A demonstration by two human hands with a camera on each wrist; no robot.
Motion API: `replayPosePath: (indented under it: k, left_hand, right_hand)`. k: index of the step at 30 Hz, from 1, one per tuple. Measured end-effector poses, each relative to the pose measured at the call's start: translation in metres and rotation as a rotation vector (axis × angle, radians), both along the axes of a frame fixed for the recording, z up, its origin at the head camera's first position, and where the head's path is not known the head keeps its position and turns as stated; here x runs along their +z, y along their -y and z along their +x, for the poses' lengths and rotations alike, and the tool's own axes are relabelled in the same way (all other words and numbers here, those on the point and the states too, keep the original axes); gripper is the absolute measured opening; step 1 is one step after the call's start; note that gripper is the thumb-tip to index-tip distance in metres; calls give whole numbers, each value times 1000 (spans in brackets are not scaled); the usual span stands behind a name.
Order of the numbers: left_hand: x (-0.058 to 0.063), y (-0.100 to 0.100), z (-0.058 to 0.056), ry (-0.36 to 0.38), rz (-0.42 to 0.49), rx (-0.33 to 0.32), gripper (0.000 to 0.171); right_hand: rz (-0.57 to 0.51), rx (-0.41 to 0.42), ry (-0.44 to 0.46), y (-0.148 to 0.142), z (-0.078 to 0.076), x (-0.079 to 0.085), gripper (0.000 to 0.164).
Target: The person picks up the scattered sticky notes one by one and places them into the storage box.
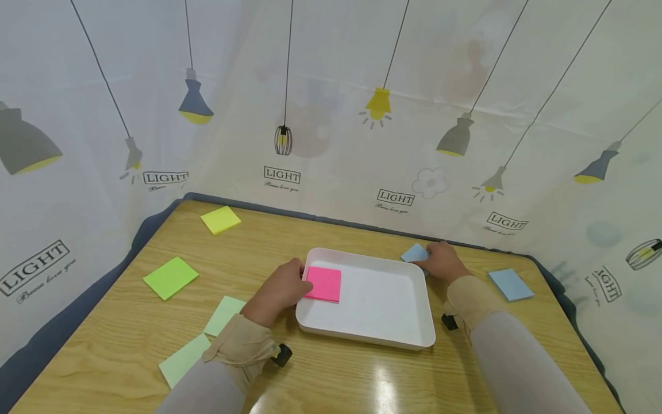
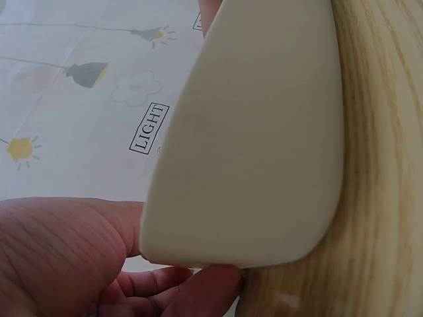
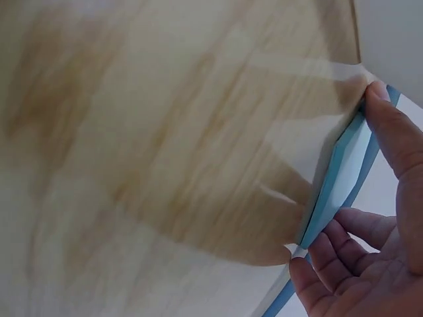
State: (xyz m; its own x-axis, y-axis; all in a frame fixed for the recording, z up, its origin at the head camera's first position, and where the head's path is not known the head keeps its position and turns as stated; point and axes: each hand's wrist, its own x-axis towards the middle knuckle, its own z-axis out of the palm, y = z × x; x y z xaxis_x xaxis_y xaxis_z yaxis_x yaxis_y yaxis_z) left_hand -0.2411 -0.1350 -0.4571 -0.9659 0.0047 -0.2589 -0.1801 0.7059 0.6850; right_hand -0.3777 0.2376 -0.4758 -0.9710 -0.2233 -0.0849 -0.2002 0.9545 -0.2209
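Observation:
A white tray [image 1: 383, 310] sits on the wooden table, with a pink sticky note pad [image 1: 324, 284] lying inside at its left end. My left hand [image 1: 278, 288] grips the tray's left wall, thumb over the rim beside the pink pad. In the left wrist view, the tray's pale outer wall [image 2: 251, 145] hides part of that hand. Just beyond the tray's far right corner, my right hand [image 1: 445, 261] pinches a light blue sticky note pad [image 1: 414, 253]. The right wrist view shows this pad [image 3: 344, 175] on edge between thumb and fingers, close to the tabletop.
Another blue pad [image 1: 511, 284] lies to the right. On the left are a yellow pad [image 1: 220, 219], a bright green pad [image 1: 171, 278] and two pale green pads [image 1: 223, 315], partly behind the left forearm. A lamp-print curtain [image 1: 331, 115] hangs along the table's far edge.

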Motion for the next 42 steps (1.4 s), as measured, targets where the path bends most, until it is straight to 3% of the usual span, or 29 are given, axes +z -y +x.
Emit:
replayPosePath:
  k: [5, 13, 19, 28, 33, 42]
  left_hand:
    - [1, 0, 1, 0, 5, -2, 37]
    - [1, 0, 0, 5, 1, 1, 38]
    - [-1, 0, -1, 9, -4, -3, 38]
    - [-2, 0, -2, 17, 0, 7, 39]
    - [-2, -1, -1, 17, 0, 11, 39]
    - [-1, 0, -1, 14, 2, 2, 38]
  right_hand:
    - [6, 8, 22, 0, -1, 2, 68]
    - [-1, -33, 124, 1, 4, 11, 47]
    - [-41, -127, 238, 1, 11, 15, 74]
    - [-45, -145, 298, 0, 13, 17, 98]
    - [-32, -126, 286, -1, 11, 15, 100]
    - [-101, -142, 268, -3, 15, 15, 94]
